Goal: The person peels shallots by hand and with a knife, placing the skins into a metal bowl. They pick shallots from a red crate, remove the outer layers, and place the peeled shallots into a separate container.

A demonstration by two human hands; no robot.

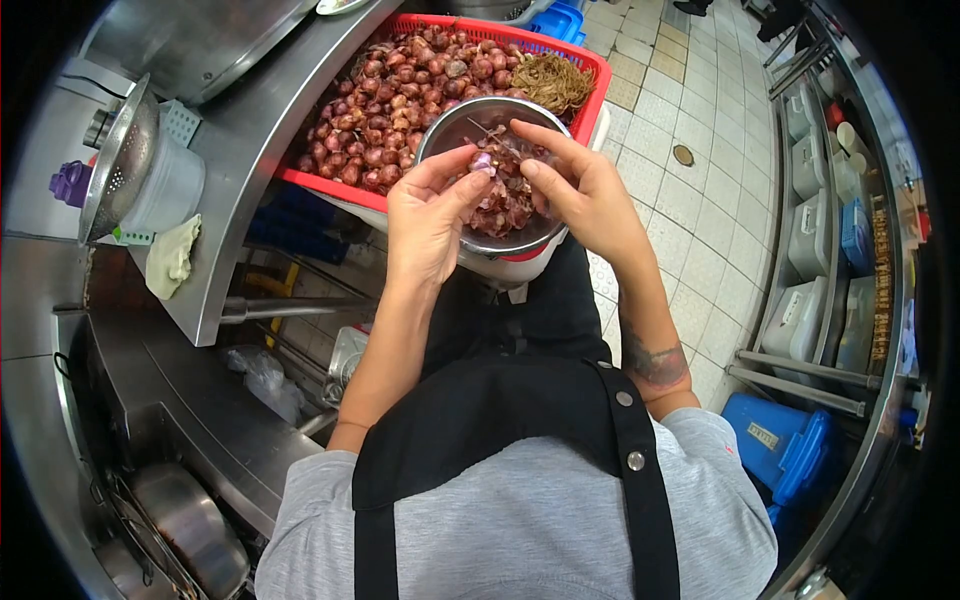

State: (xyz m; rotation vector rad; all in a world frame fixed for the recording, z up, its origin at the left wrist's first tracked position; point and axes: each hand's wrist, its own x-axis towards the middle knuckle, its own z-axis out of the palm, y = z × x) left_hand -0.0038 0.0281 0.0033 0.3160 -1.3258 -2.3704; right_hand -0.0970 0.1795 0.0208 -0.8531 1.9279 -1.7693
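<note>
My left hand point(432, 205) pinches a shallot point(482, 160) between thumb and forefinger, its pale purple flesh partly bared. Facing it, my right hand point(585, 195) has its forefinger stretched out over the bowl, the thumb beside the shallot and the other fingers curled under; I cannot tell what they hold. A thin, straight, pale strip point(481, 126) shows just left of that forefinger. Below both hands sits a round metal bowl point(462, 106) with loose reddish-brown skins point(500, 212) inside. Behind it, a red plastic basket point(598, 78) is heaped with unpeeled shallots point(385, 105).
A bundle of dry stringy stalks point(552, 82) lies in the basket's right corner. At left stands a steel counter point(240, 165) with a colander point(125, 165) and a crumpled cloth point(172, 258). Shelves with lidded tubs point(808, 235) line the right side, above a blue box point(775, 445).
</note>
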